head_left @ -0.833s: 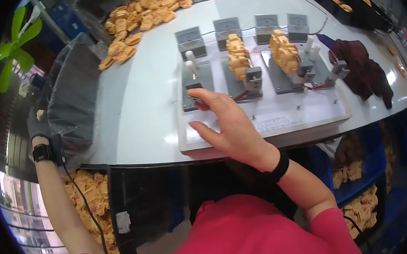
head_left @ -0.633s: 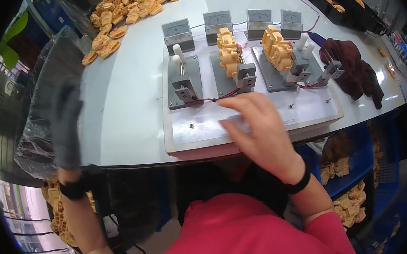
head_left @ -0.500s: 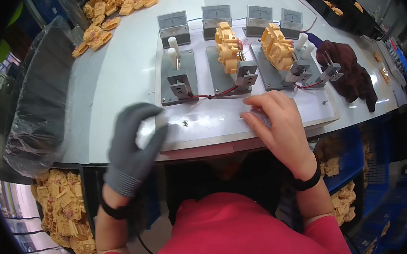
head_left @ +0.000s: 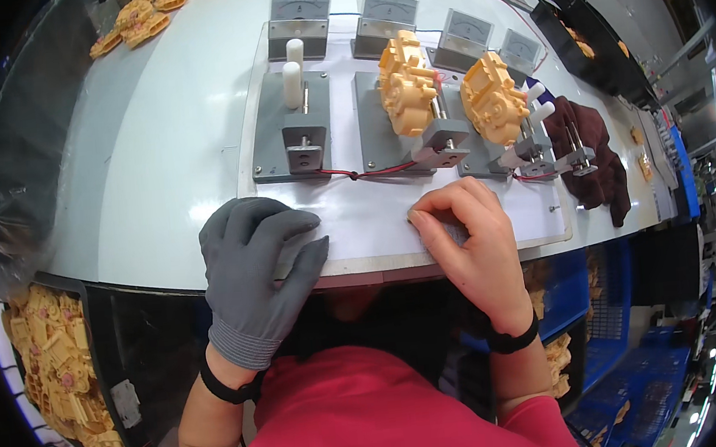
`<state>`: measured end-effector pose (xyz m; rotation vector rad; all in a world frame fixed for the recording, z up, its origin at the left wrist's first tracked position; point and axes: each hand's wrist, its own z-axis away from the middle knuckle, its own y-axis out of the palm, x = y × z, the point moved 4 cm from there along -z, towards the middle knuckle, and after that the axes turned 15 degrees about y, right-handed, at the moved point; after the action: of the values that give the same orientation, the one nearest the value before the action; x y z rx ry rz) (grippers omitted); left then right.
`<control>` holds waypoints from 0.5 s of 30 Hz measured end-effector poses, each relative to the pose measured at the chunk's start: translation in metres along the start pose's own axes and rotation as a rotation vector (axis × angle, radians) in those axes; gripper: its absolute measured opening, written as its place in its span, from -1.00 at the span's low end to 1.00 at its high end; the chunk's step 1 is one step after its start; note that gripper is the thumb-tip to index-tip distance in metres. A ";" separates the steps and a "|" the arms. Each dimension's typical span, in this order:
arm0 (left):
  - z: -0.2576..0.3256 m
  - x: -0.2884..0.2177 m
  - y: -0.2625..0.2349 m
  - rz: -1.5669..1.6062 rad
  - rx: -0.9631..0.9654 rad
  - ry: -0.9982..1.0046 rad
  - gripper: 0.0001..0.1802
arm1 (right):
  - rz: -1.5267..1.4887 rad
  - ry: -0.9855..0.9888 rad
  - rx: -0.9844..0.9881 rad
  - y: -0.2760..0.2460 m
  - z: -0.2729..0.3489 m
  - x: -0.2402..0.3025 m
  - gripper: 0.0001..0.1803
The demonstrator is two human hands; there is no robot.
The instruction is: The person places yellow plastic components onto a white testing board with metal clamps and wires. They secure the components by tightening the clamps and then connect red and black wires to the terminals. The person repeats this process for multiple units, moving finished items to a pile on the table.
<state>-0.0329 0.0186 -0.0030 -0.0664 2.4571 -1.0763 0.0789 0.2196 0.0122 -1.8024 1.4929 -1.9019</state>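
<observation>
My left hand (head_left: 260, 266), in a grey glove, hovers over or rests on the front left of a white board (head_left: 359, 240); its thumb and fingers are apart and hold nothing. My bare right hand (head_left: 475, 243) is at the board's front right, thumb and forefinger tips pinched together; anything between them is too small to see. Beyond my left hand is a grey test fixture (head_left: 270, 146) with white handles (head_left: 292, 84) and no part on it. Two more fixtures carry yellow plastic gearbox housings, one in the middle (head_left: 409, 91) and one at right (head_left: 494, 101).
Analog meters (head_left: 299, 16) line the back of the board. A red and black wire (head_left: 366, 174) links the fixtures. Right lies a dark red cloth (head_left: 594, 152). Yellow parts lie far left (head_left: 136, 21) and in a crate (head_left: 56, 369) below. A plastic-lined bin (head_left: 21, 168) stands left.
The view has shifted, with the fixtures now slightly farther left. My left hand, blurred before, is now steady with its thumb still apart. My right thumb and forefinger have come together.
</observation>
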 end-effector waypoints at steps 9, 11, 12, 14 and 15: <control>0.002 0.000 0.000 0.017 -0.064 -0.006 -0.75 | 0.021 -0.002 -0.018 0.002 0.003 -0.001 -0.89; 0.002 0.001 0.000 0.012 -0.075 0.001 -0.74 | 0.036 -0.005 -0.024 0.003 0.004 -0.001 -0.88; 0.002 0.001 0.000 0.010 -0.078 -0.001 -0.74 | 0.044 -0.011 -0.024 0.003 0.004 -0.002 -0.88; 0.002 0.001 0.000 0.005 -0.079 0.003 -0.74 | 0.045 -0.009 -0.025 0.004 0.004 -0.002 -0.87; 0.002 0.002 0.000 0.003 -0.081 0.005 -0.74 | 0.043 -0.004 -0.022 0.004 0.004 -0.002 -0.87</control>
<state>-0.0333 0.0167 -0.0052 -0.0855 2.5044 -0.9763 0.0813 0.2168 0.0072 -1.7673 1.5444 -1.8682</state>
